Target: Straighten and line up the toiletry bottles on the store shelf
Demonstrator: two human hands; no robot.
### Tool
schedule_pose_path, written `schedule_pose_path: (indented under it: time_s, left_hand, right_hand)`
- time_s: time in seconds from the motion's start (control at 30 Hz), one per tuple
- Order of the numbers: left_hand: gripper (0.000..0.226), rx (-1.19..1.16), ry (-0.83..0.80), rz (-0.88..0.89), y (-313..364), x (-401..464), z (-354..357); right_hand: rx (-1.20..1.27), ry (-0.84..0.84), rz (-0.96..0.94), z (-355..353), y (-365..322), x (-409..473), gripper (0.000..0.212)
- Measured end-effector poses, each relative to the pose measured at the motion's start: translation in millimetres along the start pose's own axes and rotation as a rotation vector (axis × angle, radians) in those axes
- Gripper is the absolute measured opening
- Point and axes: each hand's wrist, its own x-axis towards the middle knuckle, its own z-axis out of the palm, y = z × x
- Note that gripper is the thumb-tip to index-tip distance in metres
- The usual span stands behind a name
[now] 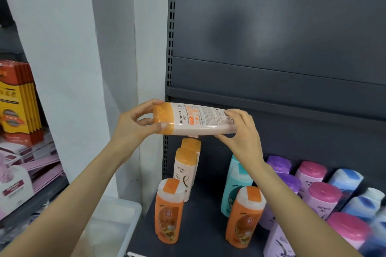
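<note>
Both hands up in the air over the dark shelf [200, 233], holding a white bottle with a yellow-orange cap [194, 118] sideways: left hand [133, 125] curled round the cap end, right hand [242, 131] pinching the base end. Down below, two matching white bottles [184, 171] standing at the left, two orange bottles [169, 210] out front, a teal bottle [234, 181] between. Purple, pink and blue-capped bottles [321, 194] packed in rows at the right.

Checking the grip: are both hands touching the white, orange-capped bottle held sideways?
Touching. The head view shows the left hand gripping the white bottle's orange cap end and the right hand pinching its base.
</note>
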Motion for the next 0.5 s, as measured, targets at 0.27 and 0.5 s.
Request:
schedule_pose_path:
  time_s: [0.27,0.5]
  left_hand:
    - [0.057,0.209,-0.149,0.03,3.7,12.1,1.4]
    - [0.05,0.313,-0.019,0.098,-0.4,17.3,13.1]
  right_hand:
    - [0.139,-0.213,0.093,1.0,9.7,-0.1,0.061]
    - [0.277,-0.543,0.139,4.6,10.4,-6.3,0.048]
